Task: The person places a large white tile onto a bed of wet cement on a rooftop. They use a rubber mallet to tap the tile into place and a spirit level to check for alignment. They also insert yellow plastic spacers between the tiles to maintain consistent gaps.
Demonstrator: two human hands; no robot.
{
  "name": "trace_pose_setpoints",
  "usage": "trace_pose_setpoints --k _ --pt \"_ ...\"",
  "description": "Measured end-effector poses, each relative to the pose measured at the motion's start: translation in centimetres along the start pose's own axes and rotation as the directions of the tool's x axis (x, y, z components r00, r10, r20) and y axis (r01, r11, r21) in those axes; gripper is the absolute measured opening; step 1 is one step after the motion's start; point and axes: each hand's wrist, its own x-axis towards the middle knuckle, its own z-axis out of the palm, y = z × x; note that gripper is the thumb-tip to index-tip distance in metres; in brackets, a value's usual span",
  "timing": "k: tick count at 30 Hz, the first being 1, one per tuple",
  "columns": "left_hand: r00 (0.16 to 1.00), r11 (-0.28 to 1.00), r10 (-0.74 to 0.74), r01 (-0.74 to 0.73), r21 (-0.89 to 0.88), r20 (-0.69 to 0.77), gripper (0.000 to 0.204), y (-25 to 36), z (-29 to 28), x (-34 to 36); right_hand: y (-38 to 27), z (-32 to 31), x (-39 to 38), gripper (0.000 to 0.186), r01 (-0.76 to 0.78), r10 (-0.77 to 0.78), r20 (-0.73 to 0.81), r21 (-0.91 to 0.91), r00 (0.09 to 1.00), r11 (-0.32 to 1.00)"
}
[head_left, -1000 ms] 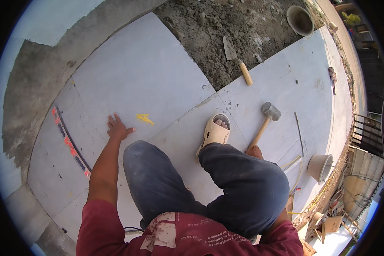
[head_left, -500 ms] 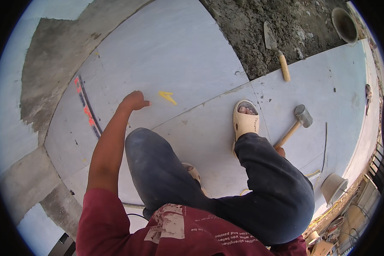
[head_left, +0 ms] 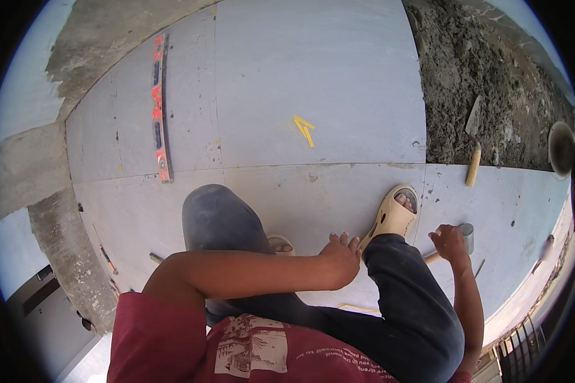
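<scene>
Right hand (head_left: 450, 242) over the mallet (head_left: 466, 235) head on the tiled floor (head_left: 313, 76), near its right edge; fingers curled loosely, grip not certain. Handle runs down-left beneath the hand. Left hand (head_left: 340, 258) farther off, fingers spread, empty.

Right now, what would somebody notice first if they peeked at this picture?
Probably the person crouching on big pale grey floor tiles, with one foot in a cream sandal. The right hand reaches to a mallet beside that foot, while the left hand hovers over the tile. A red spirit level lies far left, and a trowel rests on rough grey mortar at the upper right.
</scene>
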Motion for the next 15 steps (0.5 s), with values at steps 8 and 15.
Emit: trace_pose_setpoints --k 8,15 --pt "0.967 0.994 -0.107 0.112 0.008 -0.232 0.062 -1.1 -1.0 0.6 -20.1 -18.6 8.2 0.033 0.42 -0.522 -0.17 -0.414 0.836 0.808" --pt "0.894 0.965 -0.255 0.211 -0.154 -0.37 0.062 -4.2 -0.3 -0.9 -24.1 -17.6 21.4 0.058 0.433 -0.564 -0.627 -0.368 0.538 0.823"
